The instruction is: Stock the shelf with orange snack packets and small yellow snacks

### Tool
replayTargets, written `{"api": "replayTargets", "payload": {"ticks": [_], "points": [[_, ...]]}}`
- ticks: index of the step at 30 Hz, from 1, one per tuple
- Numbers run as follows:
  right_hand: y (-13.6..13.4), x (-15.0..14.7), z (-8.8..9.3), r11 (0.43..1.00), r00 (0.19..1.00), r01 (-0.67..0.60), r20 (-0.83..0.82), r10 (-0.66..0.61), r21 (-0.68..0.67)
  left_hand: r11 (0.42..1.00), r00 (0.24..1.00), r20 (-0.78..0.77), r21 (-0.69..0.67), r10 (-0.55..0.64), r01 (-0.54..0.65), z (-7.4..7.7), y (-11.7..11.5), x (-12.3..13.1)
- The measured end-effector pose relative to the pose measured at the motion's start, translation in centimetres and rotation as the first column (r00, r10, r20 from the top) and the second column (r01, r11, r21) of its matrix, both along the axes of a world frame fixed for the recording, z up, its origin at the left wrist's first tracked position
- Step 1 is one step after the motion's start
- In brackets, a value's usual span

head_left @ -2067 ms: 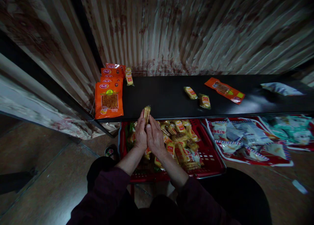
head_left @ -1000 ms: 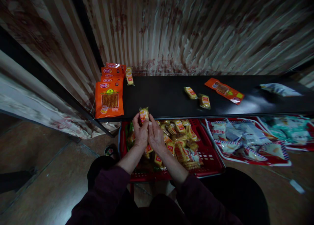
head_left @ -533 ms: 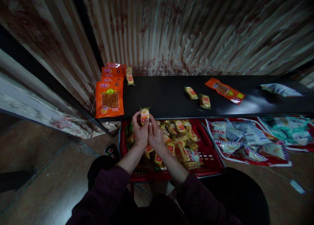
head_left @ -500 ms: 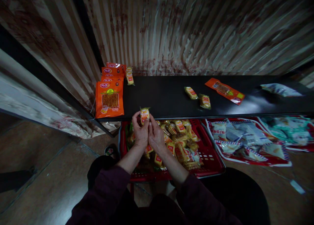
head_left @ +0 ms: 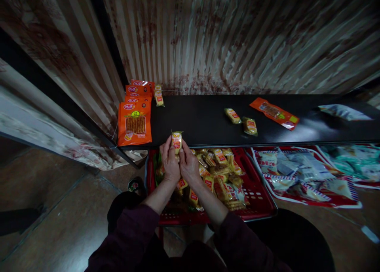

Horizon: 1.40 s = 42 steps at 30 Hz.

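Between my two hands I hold a small wrapped biscuit pack (head_left: 177, 140), yellow with a red and orange label, upright by the shelf's front edge. My left hand (head_left: 170, 163) grips its left side, and my right hand (head_left: 189, 165) has its fingers along the right side. Below them a red basket (head_left: 258, 203) is full of similar biscuit packs (head_left: 219, 156). On the black shelf (head_left: 196, 116), more small packs (head_left: 159, 98) stand at the back left beside a row of orange snack bags (head_left: 135, 123). Two loose biscuit packs (head_left: 250, 126) lie farther right.
A single orange snack bag (head_left: 274, 113) lies flat on the shelf's right part, with a white packet (head_left: 344, 112) beyond it. At right, a second red basket (head_left: 338, 204) holds white packets and another has green ones (head_left: 353, 161). A dark post (head_left: 108, 38) rises at left.
The view has shifted slightly, so the shelf and baskets appear a little lower. Both hands keep hold of the biscuit pack, and its label now shows more fully between the fingers.
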State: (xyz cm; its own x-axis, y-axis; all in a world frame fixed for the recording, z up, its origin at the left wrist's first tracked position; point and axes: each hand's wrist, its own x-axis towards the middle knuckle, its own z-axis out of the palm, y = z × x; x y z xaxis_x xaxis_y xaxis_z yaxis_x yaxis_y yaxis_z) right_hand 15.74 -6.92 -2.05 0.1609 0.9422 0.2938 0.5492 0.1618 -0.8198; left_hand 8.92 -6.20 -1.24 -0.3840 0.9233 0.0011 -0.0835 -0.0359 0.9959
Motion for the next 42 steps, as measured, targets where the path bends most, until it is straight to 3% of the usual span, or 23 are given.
{"api": "replayTargets", "payload": {"ticks": [6,10,21,31,42], "points": [[0.8,-0.1,0.4,1.0,1.0,-0.003,-0.007,0.003,0.02,0.998,0.999,-0.01,0.051,0.047,-0.046,-0.3,0.5,0.0],[1.5,-0.2,1.1,0.999,1.0,-0.009,-0.018,0.008,-0.043,0.998,0.998,-0.022,0.042,0.053,-0.053,-0.5,1.0,-0.2],[4.7,-0.1,1.1,0.999,0.999,-0.034,-0.005,0.034,-0.024,0.998,0.985,-0.159,0.017,0.062,-0.06,0.5,3.4,-0.9],[9.0,-0.5,1.1,0.999,0.997,-0.033,0.069,0.031,0.037,0.995,0.941,-0.324,0.061,0.092,-0.076,0.9,7.3,-1.7],[14.1,-1.3,0.9,0.998,0.991,-0.061,0.124,0.057,0.027,0.992,0.931,-0.345,0.035,0.123,-0.118,1.0,12.2,-2.0]]}}
